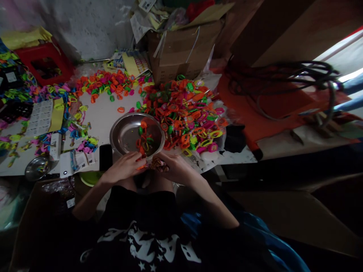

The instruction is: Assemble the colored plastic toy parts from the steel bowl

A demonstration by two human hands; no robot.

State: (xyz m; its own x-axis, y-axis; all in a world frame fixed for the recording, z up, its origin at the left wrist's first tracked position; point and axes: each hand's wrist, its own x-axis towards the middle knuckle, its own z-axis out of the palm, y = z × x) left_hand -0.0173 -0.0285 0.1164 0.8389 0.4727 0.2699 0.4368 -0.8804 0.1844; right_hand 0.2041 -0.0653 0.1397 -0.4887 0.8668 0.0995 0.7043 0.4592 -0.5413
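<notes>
My left hand (124, 167) is closed at the near rim of a round steel bowl (113, 141), its fingers pinching a small orange plastic piece (141, 166) that looks like a toy watch. Close beside it, my right hand (177, 167) is wrapped round a bundle of brown and pale strips (159, 164), whose exact kind I cannot make out. Several orange and green toy watches (146, 138) lie in the right half of the bowl. Against the bowl's right side rises a large heap of bright toy watches (187, 113).
A cardboard box (181, 49) stands behind the heap. More coloured pieces (113, 83) lie along the back, near a red plastic stool (45, 62). A black phone (106, 156), a white power strip (55, 146) and a small metal bowl (36, 169) are at left. Black cables (283, 77) coil at right.
</notes>
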